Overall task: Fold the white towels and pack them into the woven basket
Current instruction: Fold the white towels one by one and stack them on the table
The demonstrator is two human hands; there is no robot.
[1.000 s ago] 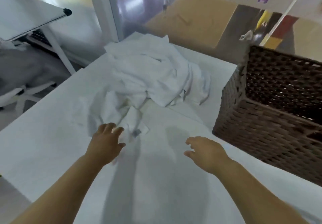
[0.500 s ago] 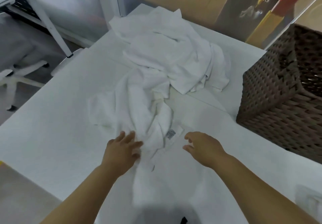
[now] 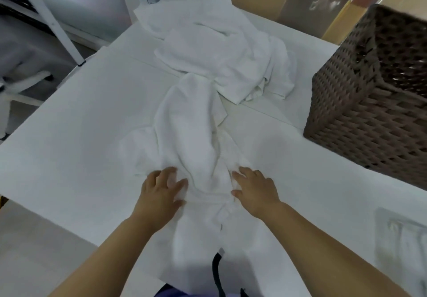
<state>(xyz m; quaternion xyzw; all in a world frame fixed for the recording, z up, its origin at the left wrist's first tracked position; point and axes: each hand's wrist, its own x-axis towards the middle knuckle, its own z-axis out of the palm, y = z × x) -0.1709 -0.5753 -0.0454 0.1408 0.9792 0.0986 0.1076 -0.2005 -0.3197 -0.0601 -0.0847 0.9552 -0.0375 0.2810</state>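
Note:
A crumpled white towel (image 3: 189, 135) lies stretched toward me on the white table (image 3: 69, 146), and its near end hangs over the front edge. My left hand (image 3: 161, 190) grips the towel's near left side, with fabric between thumb and fingers. My right hand (image 3: 256, 192) pinches its near right side. A heap of more white towels (image 3: 221, 49) sits at the far middle of the table, touching the pulled towel. The brown woven basket (image 3: 360, 121) stands at the right, apart from both hands; its inside is mostly hidden.
White frame legs (image 3: 53, 21) and a chair base (image 3: 20, 84) stand on the floor to the left of the table. A brown floor and coloured boards lie beyond the far edge. Something pale and folded (image 3: 402, 239) lies at the near right.
The towel has slid toward me, and its end now hangs over the front edge. My right hand has come onto the towel, and my view has tilted down.

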